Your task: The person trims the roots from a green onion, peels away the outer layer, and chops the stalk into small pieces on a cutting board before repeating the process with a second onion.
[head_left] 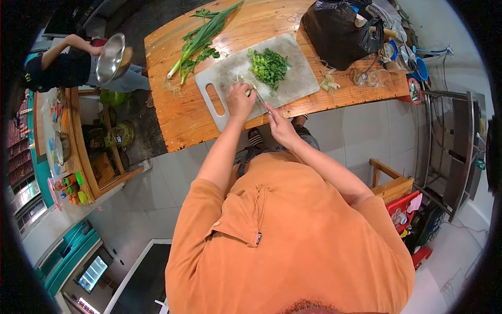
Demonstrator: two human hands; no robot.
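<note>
My left hand [241, 100] is over the white cutting board [299, 77], its fingers closed on a short piece of green onion that is mostly hidden under them. In my right hand [281, 126] is the handle of a knife [260, 98], its blade pointing up and left beside my left fingertips. A heap of chopped green onion [270, 68] lies on the board just beyond the blade. Whole green onions [201, 42] with leafy herbs lie on the wooden table [157, 97], left of the board.
A black plastic bag [337, 34] stands at the table's right, near glass cups [377, 78] and trimmed root ends [328, 82]. To the left, another person [65, 68] holds a metal bowl [110, 58]. A wooden stool [391, 186] is at lower right.
</note>
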